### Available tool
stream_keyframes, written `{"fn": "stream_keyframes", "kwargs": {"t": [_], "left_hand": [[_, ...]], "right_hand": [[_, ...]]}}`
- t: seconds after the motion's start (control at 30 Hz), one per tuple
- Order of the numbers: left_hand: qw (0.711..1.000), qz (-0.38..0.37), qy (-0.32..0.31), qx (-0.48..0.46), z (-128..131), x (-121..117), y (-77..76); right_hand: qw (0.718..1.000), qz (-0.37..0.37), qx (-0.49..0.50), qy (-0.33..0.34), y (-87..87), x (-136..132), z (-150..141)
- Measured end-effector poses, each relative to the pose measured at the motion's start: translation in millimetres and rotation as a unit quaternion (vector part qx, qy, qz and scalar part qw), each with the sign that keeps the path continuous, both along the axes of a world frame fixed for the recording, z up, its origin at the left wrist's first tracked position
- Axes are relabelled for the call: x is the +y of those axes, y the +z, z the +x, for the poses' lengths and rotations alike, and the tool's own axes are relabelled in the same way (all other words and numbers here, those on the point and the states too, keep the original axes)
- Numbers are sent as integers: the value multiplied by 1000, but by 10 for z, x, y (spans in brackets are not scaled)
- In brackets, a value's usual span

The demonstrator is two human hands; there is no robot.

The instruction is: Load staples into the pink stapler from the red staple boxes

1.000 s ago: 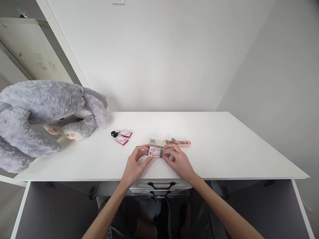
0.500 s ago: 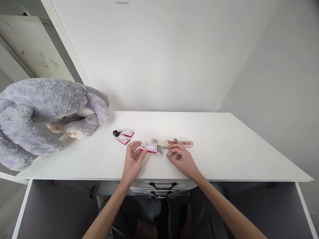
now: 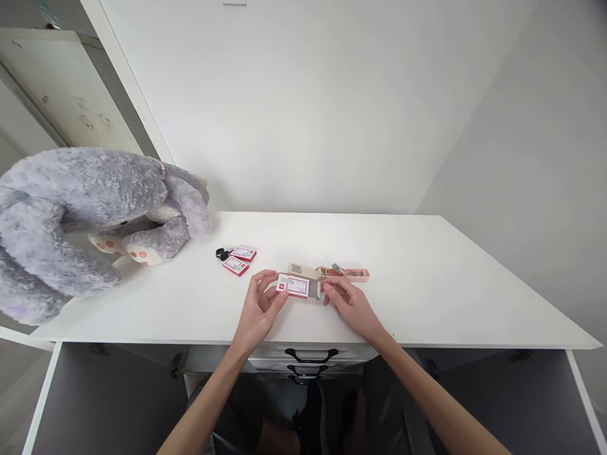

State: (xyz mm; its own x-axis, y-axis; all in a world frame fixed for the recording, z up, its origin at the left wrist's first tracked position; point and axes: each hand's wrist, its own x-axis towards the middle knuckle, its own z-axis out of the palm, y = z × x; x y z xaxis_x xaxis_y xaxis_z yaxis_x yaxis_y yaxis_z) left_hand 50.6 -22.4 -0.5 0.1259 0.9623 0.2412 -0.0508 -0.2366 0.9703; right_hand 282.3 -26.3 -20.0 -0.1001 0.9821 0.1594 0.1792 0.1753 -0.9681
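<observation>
My left hand grips a small red-and-white cardboard box by its left end, thumb on the near side and fingers behind. The box's right end is open, with a grey flap showing. My right hand is closed at that open end, fingertips pressed together against or just beside the flap. What the fingertips hold, if anything, is hidden. Just behind the hands lies a narrow pink case with its cream lid folded open to the left and a small metal item in it.
Two more red-and-white boxes lie to the left beside a small black object. A large grey plush toy covers the left end of the white desk. Drawers with black handles are below the front edge.
My left hand has shifted the box slightly right. My right fingertips, which held a small grey piece apart from the box, are now at its open end; the piece is out of sight.
</observation>
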Motion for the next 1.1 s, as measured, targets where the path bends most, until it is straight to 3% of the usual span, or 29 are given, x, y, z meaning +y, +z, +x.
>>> {"fn": "stream_keyframes", "kwargs": {"t": [0.17,0.4,0.63,0.73,0.87,1.03,1.1], "left_hand": [[999,-7,-53,2,-4,-21,8],[984,-41,-162,60,-30,-34,39],[981,-48,-170,82,-14,-28,35],[991,-34,-110,67,-21,8,-24],[993,10,38,115,-160,67,-52],[947,29,193,253,-690,137,2],[928,67,213,298,-951,175,10]], "right_hand": [[997,-18,10,76,56,-32,16],[991,-55,52,108,72,-57,36],[987,-74,70,123,94,-64,28],[990,-52,73,112,107,-67,14],[994,-42,38,95,94,-73,-4],[995,-36,0,92,68,-74,-8],[995,-35,-2,92,62,-75,-4]]}}
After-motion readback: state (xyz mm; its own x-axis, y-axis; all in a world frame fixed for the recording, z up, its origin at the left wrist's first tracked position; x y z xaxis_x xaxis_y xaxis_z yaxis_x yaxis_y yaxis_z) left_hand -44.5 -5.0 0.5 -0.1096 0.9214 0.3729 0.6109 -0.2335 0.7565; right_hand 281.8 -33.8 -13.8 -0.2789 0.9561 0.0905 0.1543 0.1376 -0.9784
